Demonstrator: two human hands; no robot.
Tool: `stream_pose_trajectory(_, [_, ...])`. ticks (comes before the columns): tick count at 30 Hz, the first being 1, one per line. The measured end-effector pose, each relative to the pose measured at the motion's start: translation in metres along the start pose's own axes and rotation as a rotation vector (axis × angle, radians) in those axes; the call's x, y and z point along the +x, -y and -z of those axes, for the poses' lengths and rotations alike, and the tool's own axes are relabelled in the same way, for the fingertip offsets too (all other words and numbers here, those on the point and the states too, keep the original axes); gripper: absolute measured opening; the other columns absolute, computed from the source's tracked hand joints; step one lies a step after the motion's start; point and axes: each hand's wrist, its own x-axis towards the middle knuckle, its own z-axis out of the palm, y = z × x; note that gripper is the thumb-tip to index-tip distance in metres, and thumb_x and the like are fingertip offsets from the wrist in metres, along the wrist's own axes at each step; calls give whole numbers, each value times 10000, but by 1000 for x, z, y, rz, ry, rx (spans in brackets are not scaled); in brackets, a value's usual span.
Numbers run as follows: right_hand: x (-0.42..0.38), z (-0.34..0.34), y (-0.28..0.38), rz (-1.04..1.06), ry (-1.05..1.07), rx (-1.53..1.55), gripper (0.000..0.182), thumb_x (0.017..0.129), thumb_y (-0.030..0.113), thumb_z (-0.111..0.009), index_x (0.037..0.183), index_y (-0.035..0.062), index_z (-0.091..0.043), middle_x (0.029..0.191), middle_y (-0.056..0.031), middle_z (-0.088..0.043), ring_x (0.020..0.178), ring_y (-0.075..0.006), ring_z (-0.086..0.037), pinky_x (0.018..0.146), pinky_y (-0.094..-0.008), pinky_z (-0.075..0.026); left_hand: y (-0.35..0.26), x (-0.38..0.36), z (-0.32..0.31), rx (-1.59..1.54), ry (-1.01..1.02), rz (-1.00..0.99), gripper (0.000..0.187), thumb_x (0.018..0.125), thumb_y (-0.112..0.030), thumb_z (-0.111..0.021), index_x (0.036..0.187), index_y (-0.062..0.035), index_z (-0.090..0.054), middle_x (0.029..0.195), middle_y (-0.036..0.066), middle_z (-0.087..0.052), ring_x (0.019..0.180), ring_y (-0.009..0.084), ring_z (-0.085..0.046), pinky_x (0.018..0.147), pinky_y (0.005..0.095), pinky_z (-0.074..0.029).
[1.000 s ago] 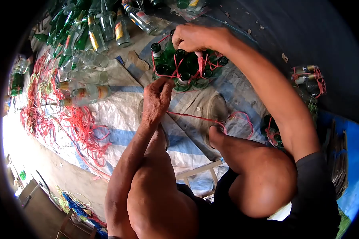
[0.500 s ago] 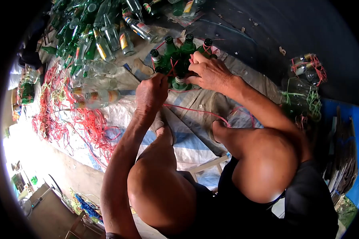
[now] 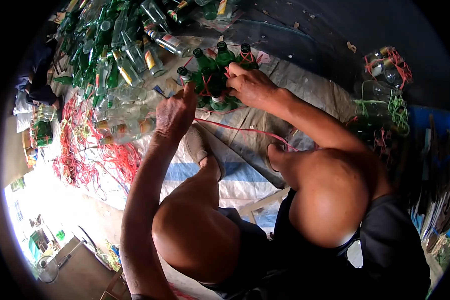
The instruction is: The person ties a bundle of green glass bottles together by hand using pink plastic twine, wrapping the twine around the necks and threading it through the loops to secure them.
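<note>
A cluster of upright green glass bottles (image 3: pixel 224 56) stands in front of me, with red plastic string (image 3: pixel 206 85) crossing between and around the necks. At the cluster's left side, my left hand (image 3: pixel 176 111) is closed, its fingertips beside a bottle neck, where red string runs up to them. My right hand (image 3: pixel 252 89) is closed in a pinch over the right part of the cluster, and a bit of red string shows at its fingertips. A long red strand (image 3: pixel 250 130) trails across the ground sheet toward my right foot. My hands hide part of the bottles.
Many loose bottles (image 3: pixel 105 40) are heaped at the upper left. Tangled red string (image 3: pixel 97 162) lies at the left on the pale sheet (image 3: pixel 220 192). Tied bottle bundles (image 3: pixel 387 70) stand at the right, near stacked cardboard (image 3: pixel 437 195). Another person's dark sleeve (image 3: pixel 40 92) shows far left.
My left hand has moved left, away from the right hand, up against the leftmost bottle. The right hand stays at the cluster. The whole view has shifted slightly.
</note>
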Motion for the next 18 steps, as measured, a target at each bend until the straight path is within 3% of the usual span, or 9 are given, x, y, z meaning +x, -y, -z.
stream_pose_trajectory(1, [0, 0, 0, 1, 11, -27, 109, 869, 109, -709, 945, 66, -774, 1127, -126, -594, 885, -318, -719, 765, -451, -588, 2, 3, 2, 18, 33, -12, 309, 976, -227, -667, 1266, -129, -627, 804, 156, -739, 680, 351, -727, 573, 464, -565])
stream_pose_trajectory(5, [-3, 2, 4, -14, 22, -95, 126, 824, 40, -724, 949, 50, -736, 1160, -130, -592, 916, -342, -724, 777, -465, -600, 8, 12, 10, 22, 134, -46, 260, 981, -237, -662, 1208, -112, -639, 768, 182, -716, 705, 380, -726, 593, 494, -574])
stream_pose_trajectory(11, [-8, -18, -6, 96, -144, -137, 262, 827, 34, -647, 1018, 151, -783, 1129, -151, -616, 871, -342, -743, 782, -445, -617, 10, 16, 11, 29, 153, -21, 206, 992, -248, -641, 1106, -77, -623, 766, 194, -718, 723, 397, -730, 622, 516, -583])
stream_pose_trajectory(14, [-8, -12, -4, 92, -97, -81, 285, 818, 14, -642, 1016, 162, -784, 1126, -148, -627, 864, -357, -735, 774, -447, -610, 10, 16, 12, 48, 201, -57, 215, 994, -242, -638, 1085, -48, -619, 765, 197, -719, 724, 395, -731, 624, 508, -582])
stream_pose_trajectory(17, [-11, -8, -8, 108, -60, -24, 279, 808, 0, -649, 1011, 142, -777, 1127, -132, -629, 891, -352, -728, 777, -448, -599, 8, 12, 9, 17, 228, -75, 213, 981, -247, -670, 1067, -54, -650, 745, 208, -697, 702, 427, -702, 621, 535, -567])
stream_pose_trajectory(18, [-12, -1, -5, 112, -31, -29, 249, 813, -8, -645, 1004, 94, -768, 1140, -139, -634, 928, -357, -724, 793, -447, -600, 7, 11, 8, 10, 218, -107, 205, 978, -244, -672, 1053, -54, -647, 739, 203, -695, 699, 423, -703, 617, 533, -566])
